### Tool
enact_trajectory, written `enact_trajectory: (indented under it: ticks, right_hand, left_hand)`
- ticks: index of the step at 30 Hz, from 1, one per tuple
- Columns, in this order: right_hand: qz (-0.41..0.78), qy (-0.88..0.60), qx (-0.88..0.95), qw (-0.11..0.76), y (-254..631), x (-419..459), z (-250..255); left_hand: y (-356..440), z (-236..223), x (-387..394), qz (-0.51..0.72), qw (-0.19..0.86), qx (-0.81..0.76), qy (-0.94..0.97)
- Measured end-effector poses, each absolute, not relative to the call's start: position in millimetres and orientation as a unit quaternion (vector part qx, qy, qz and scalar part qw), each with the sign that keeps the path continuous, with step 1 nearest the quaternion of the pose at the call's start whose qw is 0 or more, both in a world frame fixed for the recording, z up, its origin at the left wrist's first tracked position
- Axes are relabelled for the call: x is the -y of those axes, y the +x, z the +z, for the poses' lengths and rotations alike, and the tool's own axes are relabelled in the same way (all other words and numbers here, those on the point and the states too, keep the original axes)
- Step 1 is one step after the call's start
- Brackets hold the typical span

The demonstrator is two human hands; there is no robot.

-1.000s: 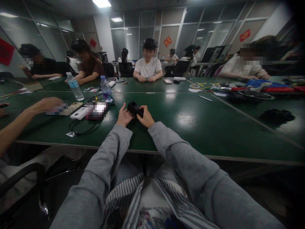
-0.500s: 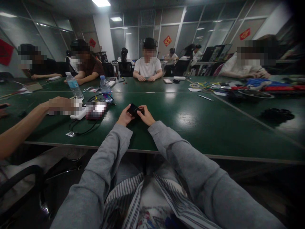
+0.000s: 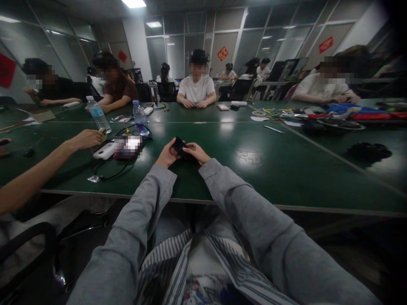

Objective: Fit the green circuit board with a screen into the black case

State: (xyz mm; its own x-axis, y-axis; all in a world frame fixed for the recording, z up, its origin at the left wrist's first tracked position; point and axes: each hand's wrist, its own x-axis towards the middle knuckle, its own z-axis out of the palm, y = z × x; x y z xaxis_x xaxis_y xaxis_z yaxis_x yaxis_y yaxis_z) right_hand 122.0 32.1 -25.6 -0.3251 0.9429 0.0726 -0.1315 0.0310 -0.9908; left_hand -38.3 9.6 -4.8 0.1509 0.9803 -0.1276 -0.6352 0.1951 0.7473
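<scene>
Just above the green table, a small black box-shaped object (image 3: 178, 144) is between my two hands. My left hand (image 3: 167, 154) wraps round its left side, with the thumb along the near edge. From the right, my right hand (image 3: 200, 154) closes on the same object, its fingers lying against the right part of it. Small pale marks show on its dark face, too small to read. Its underside is hidden by my fingers and shadow.
To my left, a co-worker's hand (image 3: 87, 139) holds a small object beside a white device (image 3: 104, 150) and a blurred-out phone (image 3: 127, 147). Behind stand two bottles, one blue-labelled (image 3: 98, 113). A pen (image 3: 274, 129) and tangled cables (image 3: 270, 112) lie right.
My right hand has shifted slightly to the right, and its fingers lie differently on the black object. The co-worker's hand on the left has pulled back a little from the white device.
</scene>
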Motion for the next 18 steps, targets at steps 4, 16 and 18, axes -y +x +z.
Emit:
enact_trajectory:
  ticks: [4, 16, 18]
  right_hand:
    - [0.592, -0.388, 0.548, 0.446, 120.0, -31.8, -24.8]
    - [0.6, -0.398, 0.463, 0.518, 122.8, -28.4, -18.5]
    - [0.599, -0.4, 0.449, 0.528, 124.5, -29.2, -17.0]
  left_hand:
    - [-38.4, -4.2, -8.9, 0.556, 0.712, -0.324, 0.281]
    - [-30.5, -3.8, -10.4, 0.564, 0.675, -0.36, 0.31]
    - [-27.7, -6.3, -11.6, 0.577, 0.656, -0.363, 0.325]
